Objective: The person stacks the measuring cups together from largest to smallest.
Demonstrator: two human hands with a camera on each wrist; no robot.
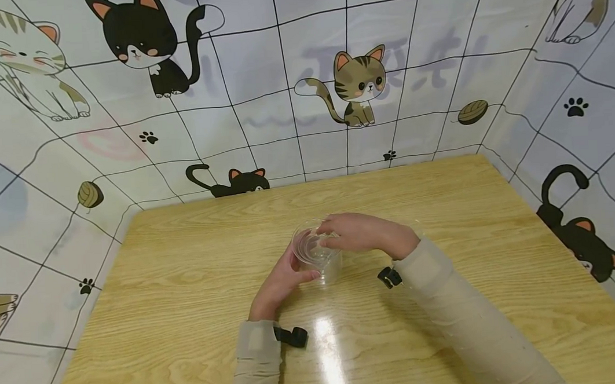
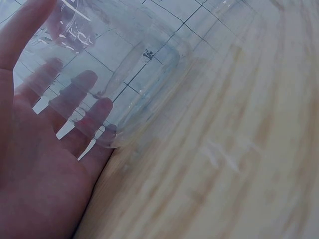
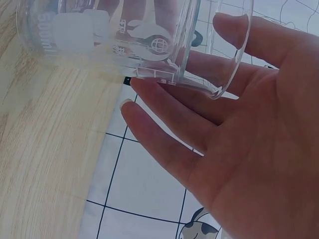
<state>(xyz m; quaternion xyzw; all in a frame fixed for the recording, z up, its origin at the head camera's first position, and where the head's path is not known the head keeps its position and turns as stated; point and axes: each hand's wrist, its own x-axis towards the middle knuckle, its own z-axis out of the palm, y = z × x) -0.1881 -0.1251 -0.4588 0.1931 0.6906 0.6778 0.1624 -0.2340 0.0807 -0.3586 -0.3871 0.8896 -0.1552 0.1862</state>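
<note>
A clear glass beaker (image 1: pixel 331 271) with white print reading 500ml stands on the wooden table. My left hand (image 1: pixel 283 279) grips it from the left, thumb in front. Through the glass in the left wrist view, the curled fingers (image 2: pixel 82 87) show against the beaker's side. A second clear glass rim (image 3: pixel 238 62) juts from the beaker's mouth in the right wrist view, apparently of a smaller beaker nested inside. From above, my right hand (image 1: pixel 359 233) holds this rim between thumb and fingers. Reflections blur how deep the inner glass sits.
The wooden table (image 1: pixel 186 268) meets cat-patterned cloth (image 1: pixel 261 113) at its back and sides. A faint clear edge (image 1: pixel 416 225) shows behind the right wrist; its kind cannot be told. Black camera mounts (image 1: pixel 292 336) sit at both wrists.
</note>
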